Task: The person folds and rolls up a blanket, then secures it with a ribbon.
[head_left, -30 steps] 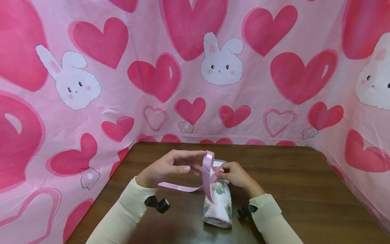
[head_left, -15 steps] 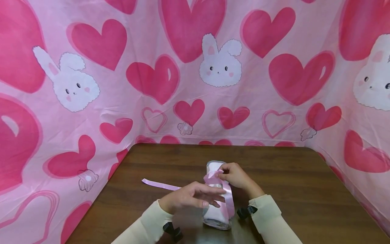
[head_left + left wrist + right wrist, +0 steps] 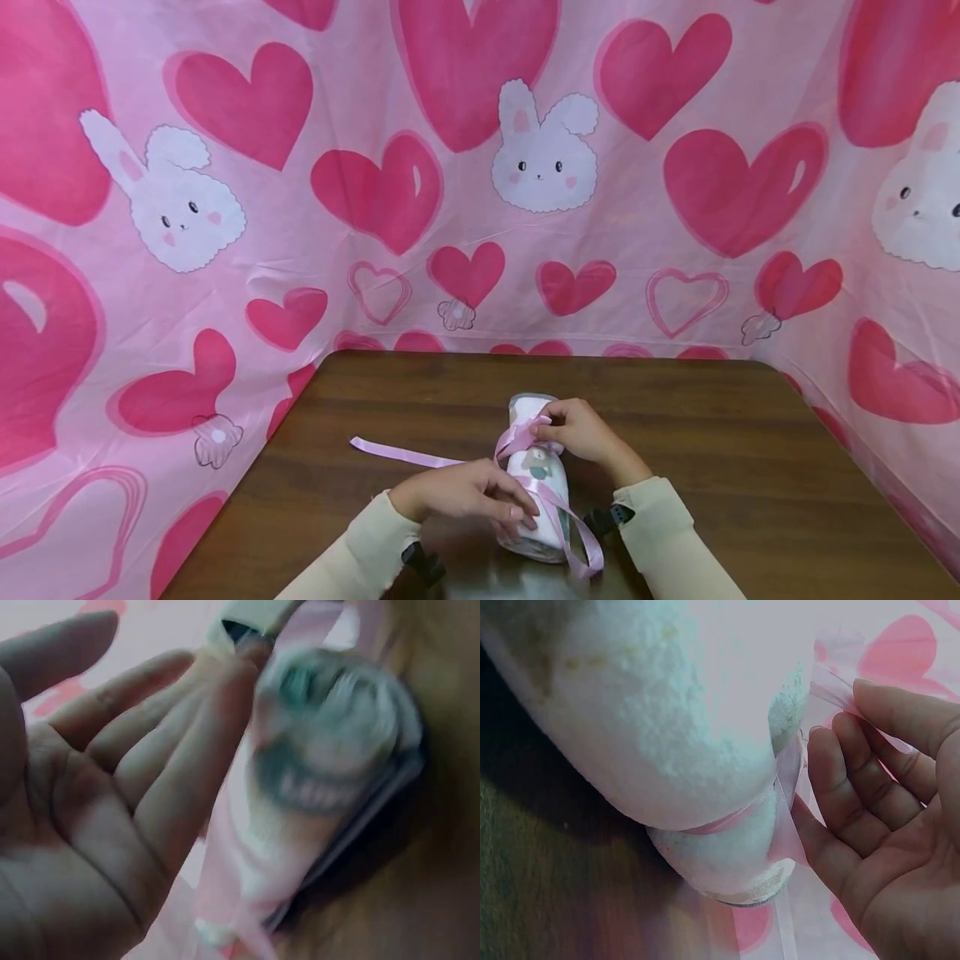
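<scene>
A rolled white towel (image 3: 551,475) with printed animal figures lies on the table, its near end towards me. Pink satin ribbon (image 3: 587,550) is drawn round its upper part; one end loops over the near right side and another trails left. My right hand (image 3: 583,432) pinches the ribbon between thumb and fingertips above the cinched part; the right wrist view shows the cinched towel beside that hand (image 3: 889,817). Over the towel's near left side is my left hand (image 3: 465,492), fingers loosely extended. In the left wrist view its palm (image 3: 82,825) holds nothing, beside the blurred towel (image 3: 315,735).
The brown wooden table (image 3: 712,467) extends on both sides. A pink cloth (image 3: 480,208) printed with hearts and rabbits hangs behind it and at both sides. Black wrist cameras (image 3: 423,562) sit on both sleeves.
My left hand has come down and towards me from a raised ribbon loop. That ribbon has dropped across the towel to its near right side. My right hand keeps its pinch in place.
</scene>
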Tool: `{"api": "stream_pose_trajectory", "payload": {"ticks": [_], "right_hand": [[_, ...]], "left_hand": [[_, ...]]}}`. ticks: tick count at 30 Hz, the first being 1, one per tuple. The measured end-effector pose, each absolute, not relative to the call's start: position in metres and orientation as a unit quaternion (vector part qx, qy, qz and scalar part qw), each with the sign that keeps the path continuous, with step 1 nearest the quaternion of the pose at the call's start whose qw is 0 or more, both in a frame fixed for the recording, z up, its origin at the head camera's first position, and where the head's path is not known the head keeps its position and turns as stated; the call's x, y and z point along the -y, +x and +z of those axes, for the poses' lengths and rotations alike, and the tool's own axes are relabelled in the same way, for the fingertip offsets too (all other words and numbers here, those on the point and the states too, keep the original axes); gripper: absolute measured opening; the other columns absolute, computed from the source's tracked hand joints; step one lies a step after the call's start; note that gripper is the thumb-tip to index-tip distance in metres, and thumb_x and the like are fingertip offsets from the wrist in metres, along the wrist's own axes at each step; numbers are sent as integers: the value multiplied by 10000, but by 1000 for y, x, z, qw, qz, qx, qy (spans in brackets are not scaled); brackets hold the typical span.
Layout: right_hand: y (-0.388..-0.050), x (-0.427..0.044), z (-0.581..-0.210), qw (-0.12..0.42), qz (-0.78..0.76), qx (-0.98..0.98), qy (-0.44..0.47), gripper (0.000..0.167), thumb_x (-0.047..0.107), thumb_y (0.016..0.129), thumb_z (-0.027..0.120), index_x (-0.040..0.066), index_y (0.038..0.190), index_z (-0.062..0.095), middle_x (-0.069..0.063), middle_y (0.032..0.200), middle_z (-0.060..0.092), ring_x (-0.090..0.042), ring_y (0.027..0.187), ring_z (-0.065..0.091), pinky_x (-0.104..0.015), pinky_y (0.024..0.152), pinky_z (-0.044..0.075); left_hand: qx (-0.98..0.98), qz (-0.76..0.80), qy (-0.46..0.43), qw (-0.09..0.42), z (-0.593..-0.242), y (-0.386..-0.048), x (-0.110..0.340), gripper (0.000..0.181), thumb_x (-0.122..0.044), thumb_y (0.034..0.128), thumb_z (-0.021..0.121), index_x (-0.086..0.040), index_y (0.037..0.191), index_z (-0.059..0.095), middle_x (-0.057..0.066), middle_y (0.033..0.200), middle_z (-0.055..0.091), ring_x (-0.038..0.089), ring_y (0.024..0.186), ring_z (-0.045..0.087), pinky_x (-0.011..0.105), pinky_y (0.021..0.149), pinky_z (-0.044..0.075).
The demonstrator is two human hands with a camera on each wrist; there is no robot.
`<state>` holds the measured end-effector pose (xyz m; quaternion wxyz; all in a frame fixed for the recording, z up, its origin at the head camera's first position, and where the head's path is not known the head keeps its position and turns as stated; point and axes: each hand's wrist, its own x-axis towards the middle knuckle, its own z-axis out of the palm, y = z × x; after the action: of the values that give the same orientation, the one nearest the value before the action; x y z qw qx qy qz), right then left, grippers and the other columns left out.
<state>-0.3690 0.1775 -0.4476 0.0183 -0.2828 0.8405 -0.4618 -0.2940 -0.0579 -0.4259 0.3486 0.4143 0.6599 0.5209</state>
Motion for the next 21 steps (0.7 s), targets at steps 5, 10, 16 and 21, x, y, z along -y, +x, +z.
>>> {"api": "stream_pose_trajectory", "payload": {"ticks": [5,10,16,21], "right_hand": [[-358,-176,-430,23,-470,-834,-288,82,52,869,707,41,790,684,-29,689,568,-170,664,492,-258,542,423],[-368,-180,-447,36,-476,-828,-293,91,148,878,721,107,802,694,5,711,573,-174,688,505,-285,554,448],[-371,-179,-457,48,-475,-830,-288,101,198,872,736,159,793,686,35,728,592,-172,707,535,-292,593,475],[-374,-180,-454,33,-480,-826,-295,92,160,869,737,116,804,689,33,720,580,-154,690,516,-276,583,451]], "left_hand": [[-779,525,291,184,-429,-322,64,176,-157,968,613,2,994,684,150,832,669,173,664,606,406,629,550],[-897,413,152,40,-449,-351,61,126,-280,924,673,-157,919,700,-32,794,620,154,723,560,309,645,504],[-881,454,113,76,-462,-359,50,138,-223,857,745,-119,940,709,-4,792,619,188,731,569,315,642,520],[-804,578,101,99,-457,-366,42,208,-88,856,721,-30,1047,666,65,839,666,201,746,613,345,682,550]]}}
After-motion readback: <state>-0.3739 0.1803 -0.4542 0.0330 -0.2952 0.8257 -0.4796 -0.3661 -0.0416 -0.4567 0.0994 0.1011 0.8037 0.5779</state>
